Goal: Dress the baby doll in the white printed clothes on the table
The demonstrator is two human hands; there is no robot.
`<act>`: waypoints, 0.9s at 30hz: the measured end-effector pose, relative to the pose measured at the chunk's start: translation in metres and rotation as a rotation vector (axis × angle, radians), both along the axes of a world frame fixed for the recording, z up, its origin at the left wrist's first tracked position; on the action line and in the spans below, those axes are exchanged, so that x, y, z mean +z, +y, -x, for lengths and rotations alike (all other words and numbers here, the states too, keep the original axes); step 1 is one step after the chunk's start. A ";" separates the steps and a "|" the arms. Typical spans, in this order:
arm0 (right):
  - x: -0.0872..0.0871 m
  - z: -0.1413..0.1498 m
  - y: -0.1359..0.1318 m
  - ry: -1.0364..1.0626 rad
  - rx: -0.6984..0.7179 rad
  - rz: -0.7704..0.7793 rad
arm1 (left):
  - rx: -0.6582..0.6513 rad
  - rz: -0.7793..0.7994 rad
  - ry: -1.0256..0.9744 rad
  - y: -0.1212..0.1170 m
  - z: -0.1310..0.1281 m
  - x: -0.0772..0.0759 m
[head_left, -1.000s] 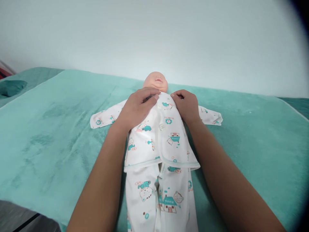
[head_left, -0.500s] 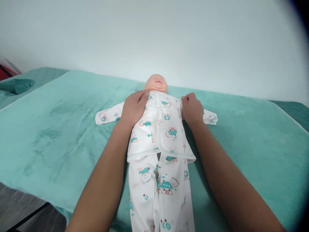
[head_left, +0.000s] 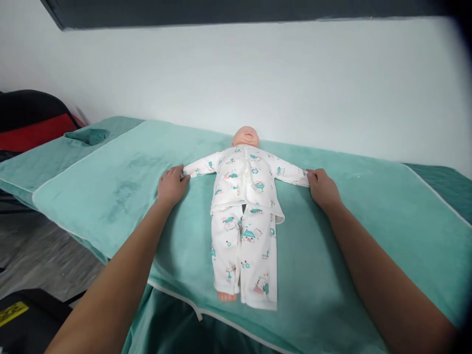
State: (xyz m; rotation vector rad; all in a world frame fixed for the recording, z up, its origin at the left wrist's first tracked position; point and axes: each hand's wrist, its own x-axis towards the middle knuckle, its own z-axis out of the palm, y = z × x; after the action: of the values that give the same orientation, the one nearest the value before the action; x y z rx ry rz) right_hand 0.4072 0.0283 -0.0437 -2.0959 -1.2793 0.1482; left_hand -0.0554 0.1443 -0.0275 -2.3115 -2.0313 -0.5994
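- Lying face up on the green towel (head_left: 332, 255), the baby doll (head_left: 244, 206) has its long axis running from the head at the far side, near the wall (head_left: 258, 73), to the feet at the near edge of the towel.
- Both sleeves extend sideways, at right angles to that axis; each hand sits at one sleeve end, so the doll's body lies between the two hands, about equally near to each.
- Left hand (head_left: 170, 186): palm down on the towel, fingertips at the cuff of the left sleeve (head_left: 201, 168). Whether it pinches the cuff or only touches it cannot be told.
- Right hand (head_left: 322, 188): fingers curled at the cuff of the right sleeve (head_left: 291, 173), touching the fabric; a firm grasp cannot be confirmed.
- Surface: the towel covers a padded table; a folded green cloth (head_left: 86, 136) lies at the far left.
- Room: a black and red object (head_left: 33, 128) stands beyond the left end.
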 end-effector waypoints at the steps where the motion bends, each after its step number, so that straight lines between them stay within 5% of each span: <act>1: -0.001 -0.001 -0.003 0.005 -0.013 0.011 | 0.007 0.003 -0.008 0.000 0.001 0.000; 5: -0.002 0.002 -0.007 0.017 -0.057 0.011 | 0.058 -0.036 0.003 -0.005 -0.007 0.001; 12: 0.021 0.041 -0.017 0.159 0.026 -0.457 | 0.163 -0.114 -0.002 -0.004 -0.017 0.000; 20: 0.022 0.112 -0.050 0.303 0.370 -0.339 | 0.180 -0.253 -0.263 -0.004 -0.021 -0.003; 24: 0.013 0.141 -0.095 0.434 0.403 -0.311 | 0.236 -0.263 -0.815 -0.074 -0.029 -0.010; 27: 0.007 0.152 -0.139 0.594 0.238 -0.394 | 0.004 -0.018 -1.085 -0.167 -0.035 -0.018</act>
State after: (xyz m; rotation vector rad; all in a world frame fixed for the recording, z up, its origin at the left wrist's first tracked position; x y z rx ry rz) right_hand 0.2548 -0.1108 -0.0370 -1.4117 -1.0734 0.5337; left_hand -0.0206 -0.0227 -0.0457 -2.1378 -2.2378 -2.2122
